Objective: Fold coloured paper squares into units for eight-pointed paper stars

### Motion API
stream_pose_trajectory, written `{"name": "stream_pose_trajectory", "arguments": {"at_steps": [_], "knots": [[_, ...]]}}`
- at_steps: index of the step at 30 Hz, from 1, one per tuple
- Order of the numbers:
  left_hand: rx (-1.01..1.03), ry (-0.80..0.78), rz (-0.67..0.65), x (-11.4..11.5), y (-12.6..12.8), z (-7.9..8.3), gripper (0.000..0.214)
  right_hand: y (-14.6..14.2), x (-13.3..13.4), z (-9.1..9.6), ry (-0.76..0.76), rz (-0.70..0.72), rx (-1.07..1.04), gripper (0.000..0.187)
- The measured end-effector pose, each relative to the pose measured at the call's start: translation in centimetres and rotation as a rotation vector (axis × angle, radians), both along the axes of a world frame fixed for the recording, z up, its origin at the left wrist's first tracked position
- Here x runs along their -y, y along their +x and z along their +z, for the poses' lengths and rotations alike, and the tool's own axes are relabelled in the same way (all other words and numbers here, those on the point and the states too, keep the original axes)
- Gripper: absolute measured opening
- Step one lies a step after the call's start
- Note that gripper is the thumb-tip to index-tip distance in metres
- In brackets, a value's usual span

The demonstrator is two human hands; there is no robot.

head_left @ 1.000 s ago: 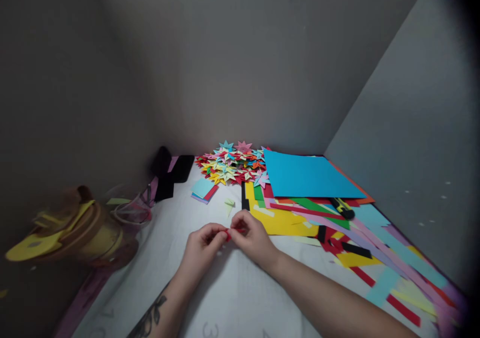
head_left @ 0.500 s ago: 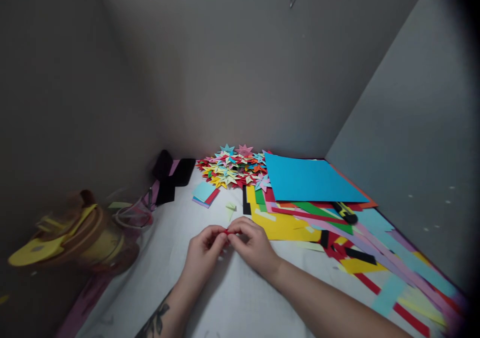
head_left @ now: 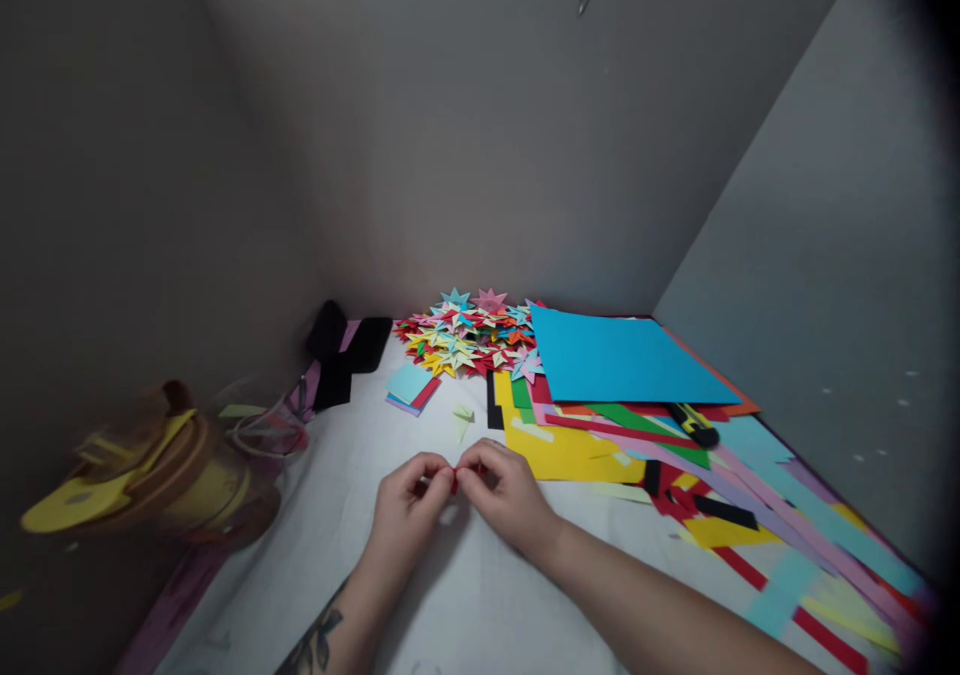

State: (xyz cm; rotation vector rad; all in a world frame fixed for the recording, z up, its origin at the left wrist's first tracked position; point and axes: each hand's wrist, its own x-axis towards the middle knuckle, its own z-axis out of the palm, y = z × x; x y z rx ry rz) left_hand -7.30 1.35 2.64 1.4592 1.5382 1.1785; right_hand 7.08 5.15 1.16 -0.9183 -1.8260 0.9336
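Note:
Between my two hands is a small piece of red paper (head_left: 454,482), mostly covered by my fingers. My left hand (head_left: 411,500) pinches it from the left with thumb and forefinger. From the right, my right hand (head_left: 504,485) pinches the same piece, its fingertips close to those of the left. Just beyond my hands a small folded pale-green paper piece (head_left: 463,414) lies on the white cloth. Past it to the left sits a little stack of paper squares (head_left: 411,384), light blue on top with red showing below.
Many folded paper stars (head_left: 457,335) are heaped against the wall. A large blue sheet (head_left: 630,360) lies at the back right, a yellow-and-black utility knife (head_left: 696,425) at its front edge. Coloured strips and scraps (head_left: 739,560) cover the right side. At left stands a container with a yellow lid (head_left: 82,500).
The red paper between my fingertips has turned and shows more below them. Both hands stay nearly in place, still pinching; the surroundings shift very slightly with the camera.

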Motion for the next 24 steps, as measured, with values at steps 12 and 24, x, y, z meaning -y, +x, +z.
{"name": "stream_pose_trajectory", "arguments": {"at_steps": [12,24], "knots": [[0.238,-0.081,-0.044,-0.28,0.2,-0.54,0.018,-0.34,-0.38,-0.2,-0.324,0.004,-0.132,0.012],[0.077,-0.098,-0.139,-0.56,-0.72,-0.27,0.016,-0.32,-0.34,-0.56,-0.086,0.038,0.028,0.014]]}}
